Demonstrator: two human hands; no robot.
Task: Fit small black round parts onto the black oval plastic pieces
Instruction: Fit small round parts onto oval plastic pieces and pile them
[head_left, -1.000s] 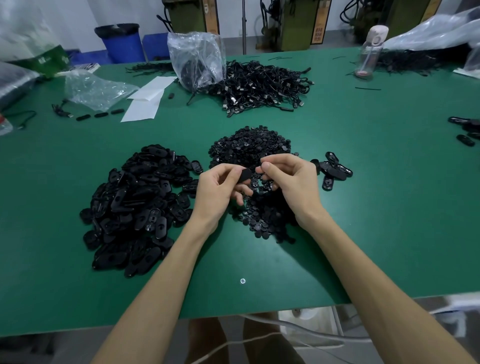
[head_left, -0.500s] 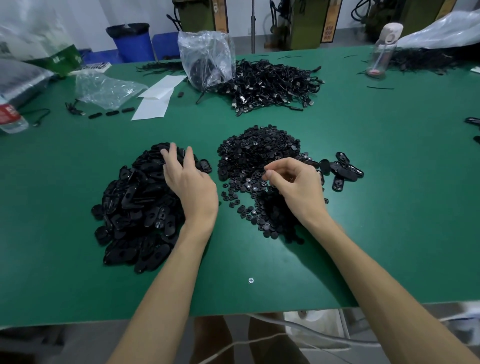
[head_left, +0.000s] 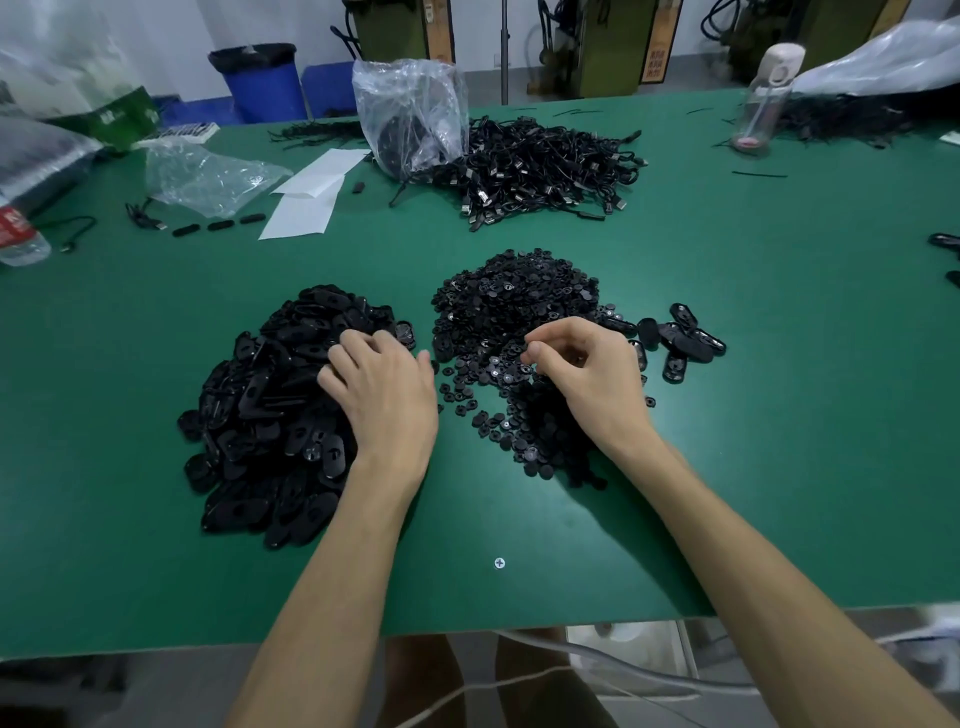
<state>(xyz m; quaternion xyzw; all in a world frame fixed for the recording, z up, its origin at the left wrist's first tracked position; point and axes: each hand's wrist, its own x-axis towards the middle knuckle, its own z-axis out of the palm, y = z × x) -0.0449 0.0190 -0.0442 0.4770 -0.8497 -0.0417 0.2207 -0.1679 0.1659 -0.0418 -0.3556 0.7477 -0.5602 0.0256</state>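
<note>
Bare left hand (head_left: 387, 395), right hand (head_left: 592, 376) — bare forearms (head_left: 332, 571)

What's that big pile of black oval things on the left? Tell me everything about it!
The heap of black oval plastic pieces is a loose mound on the green table. The pieces look smooth and shiny, many with a hole, jumbled at every angle. The left hand rests palm down on its right side, fingers bent into the pieces. The pile of small black round parts lies just right of it.
</note>
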